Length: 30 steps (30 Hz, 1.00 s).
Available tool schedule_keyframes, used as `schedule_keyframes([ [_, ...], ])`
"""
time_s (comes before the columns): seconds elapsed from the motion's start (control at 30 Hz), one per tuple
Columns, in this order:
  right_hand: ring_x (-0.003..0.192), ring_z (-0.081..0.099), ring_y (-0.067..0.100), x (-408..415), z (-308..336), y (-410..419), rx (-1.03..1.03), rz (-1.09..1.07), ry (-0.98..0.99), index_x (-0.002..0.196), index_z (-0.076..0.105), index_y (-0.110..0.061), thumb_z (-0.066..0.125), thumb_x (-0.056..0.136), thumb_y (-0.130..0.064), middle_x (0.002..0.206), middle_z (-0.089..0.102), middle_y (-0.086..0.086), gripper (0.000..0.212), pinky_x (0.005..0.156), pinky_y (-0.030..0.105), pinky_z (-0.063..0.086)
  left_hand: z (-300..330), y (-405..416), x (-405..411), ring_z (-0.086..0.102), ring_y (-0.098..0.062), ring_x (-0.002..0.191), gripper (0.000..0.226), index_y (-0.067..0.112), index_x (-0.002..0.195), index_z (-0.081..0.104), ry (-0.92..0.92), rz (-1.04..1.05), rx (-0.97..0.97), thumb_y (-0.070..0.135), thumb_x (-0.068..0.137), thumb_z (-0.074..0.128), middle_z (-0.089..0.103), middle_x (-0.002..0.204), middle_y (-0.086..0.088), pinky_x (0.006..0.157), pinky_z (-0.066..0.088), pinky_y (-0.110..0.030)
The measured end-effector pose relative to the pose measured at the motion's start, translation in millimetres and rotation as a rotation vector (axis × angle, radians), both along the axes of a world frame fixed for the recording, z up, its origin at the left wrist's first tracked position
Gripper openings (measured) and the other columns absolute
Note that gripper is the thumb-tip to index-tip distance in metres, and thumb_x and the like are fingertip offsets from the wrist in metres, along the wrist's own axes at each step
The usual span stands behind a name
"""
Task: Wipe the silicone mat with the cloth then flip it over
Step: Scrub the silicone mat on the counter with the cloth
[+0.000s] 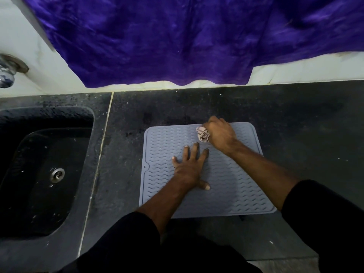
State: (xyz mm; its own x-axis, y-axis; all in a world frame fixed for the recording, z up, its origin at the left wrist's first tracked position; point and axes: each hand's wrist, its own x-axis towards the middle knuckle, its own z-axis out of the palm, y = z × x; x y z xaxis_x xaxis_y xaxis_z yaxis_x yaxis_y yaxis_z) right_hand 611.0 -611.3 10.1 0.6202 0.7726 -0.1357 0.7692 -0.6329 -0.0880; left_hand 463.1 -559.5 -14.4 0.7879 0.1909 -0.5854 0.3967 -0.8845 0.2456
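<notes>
A grey silicone mat with wavy ridges lies flat on the dark countertop, ridged side up. My left hand presses flat on the middle of the mat, fingers spread. My right hand is closed around a small crumpled pinkish cloth near the mat's far edge, with the cloth touching the mat.
A black sink with a metal drain is set into the counter at the left. A purple fabric hangs over the white wall behind. A chrome tap sticks out at the far left. Bare dark countertop lies right of the mat.
</notes>
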Motion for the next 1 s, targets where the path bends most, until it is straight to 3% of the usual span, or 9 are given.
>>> schedule_keyframes([
  [0.1,0.114,0.049,0.03,-11.0,1.2,13.2,0.057,0.082,0.05,0.134,0.053,-0.024,0.061,0.089,-0.018,0.127,0.05,0.007,0.047,0.098,0.04,0.043,0.6,-0.5,1.0,-0.029,-0.033,0.142,0.129,0.034,0.15,-0.017,0.012,-0.002,0.006,0.054,0.067,0.079,-0.034,0.154,-0.003,0.107,0.0,-0.074],
  [0.23,0.117,0.045,0.029,-20.2,-10.0,18.6,-0.06,0.162,-0.026,0.137,0.048,-0.025,0.063,0.088,-0.021,0.132,0.046,0.006,0.051,0.1,0.039,0.042,-0.4,-1.2,1.3,-0.027,-0.032,0.143,0.129,0.031,0.151,-0.015,0.023,-0.001,0.012,0.056,0.067,0.078,-0.027,0.158,-0.005,0.107,-0.001,-0.074],
  [0.5,0.111,0.054,0.032,1.2,1.7,2.5,-0.038,-0.006,-0.024,0.124,0.06,-0.019,0.065,0.086,-0.015,0.123,0.055,0.01,0.038,0.092,0.04,0.047,0.5,-0.4,0.3,-0.028,-0.033,0.142,0.13,0.035,0.15,-0.017,-0.001,0.0,0.009,0.053,0.066,0.08,-0.035,0.154,-0.001,0.107,-0.001,-0.074],
  [0.6,0.109,0.055,0.029,-18.2,6.2,25.5,0.096,0.098,0.09,0.123,0.061,-0.021,0.059,0.091,-0.027,0.12,0.057,0.008,0.032,0.091,0.037,0.046,-0.8,-0.4,0.9,-0.028,-0.034,0.142,0.129,0.032,0.15,-0.018,0.016,-0.005,0.009,0.054,0.068,0.078,-0.034,0.155,-0.005,0.106,-0.002,-0.074],
  [0.67,0.109,0.052,0.027,-34.6,2.6,37.9,0.079,0.175,0.133,0.126,0.059,-0.024,0.056,0.093,-0.035,0.12,0.056,0.006,0.035,0.091,0.037,0.045,-2.8,-0.4,1.5,-0.025,-0.035,0.143,0.127,0.03,0.152,-0.013,0.017,-0.001,0.012,0.057,0.067,0.078,-0.026,0.158,-0.007,0.106,-0.003,-0.074],
  [0.77,0.113,0.048,0.028,-37.4,-3.3,35.7,-0.012,0.198,0.04,0.129,0.057,-0.026,0.055,0.093,-0.029,0.124,0.052,0.006,0.036,0.094,0.04,0.044,-4.9,-1.2,0.4,-0.02,-0.034,0.145,0.126,0.028,0.153,-0.01,0.011,0.001,0.02,0.057,0.067,0.077,-0.02,0.16,-0.007,0.107,-0.003,-0.074],
  [0.9,0.112,0.053,0.029,-19.9,-0.6,23.5,-0.082,0.063,-0.012,0.124,0.06,-0.021,0.059,0.091,-0.022,0.121,0.056,0.008,0.033,0.091,0.039,0.047,-3.1,-0.2,0.9,-0.026,-0.032,0.143,0.128,0.032,0.151,-0.015,0.013,0.0,0.017,0.056,0.067,0.078,-0.028,0.157,-0.005,0.107,-0.002,-0.074],
  [1.0,0.105,0.06,0.03,-20.9,6.6,32.0,0.017,0.079,0.028,0.114,0.066,-0.017,0.058,0.091,-0.022,0.114,0.062,0.009,0.025,0.085,0.037,0.048,-2.6,-0.1,1.7,-0.029,-0.034,0.142,0.129,0.032,0.151,-0.017,0.027,0.002,0.0,0.055,0.067,0.078,-0.032,0.155,-0.005,0.106,-0.002,-0.075],
])
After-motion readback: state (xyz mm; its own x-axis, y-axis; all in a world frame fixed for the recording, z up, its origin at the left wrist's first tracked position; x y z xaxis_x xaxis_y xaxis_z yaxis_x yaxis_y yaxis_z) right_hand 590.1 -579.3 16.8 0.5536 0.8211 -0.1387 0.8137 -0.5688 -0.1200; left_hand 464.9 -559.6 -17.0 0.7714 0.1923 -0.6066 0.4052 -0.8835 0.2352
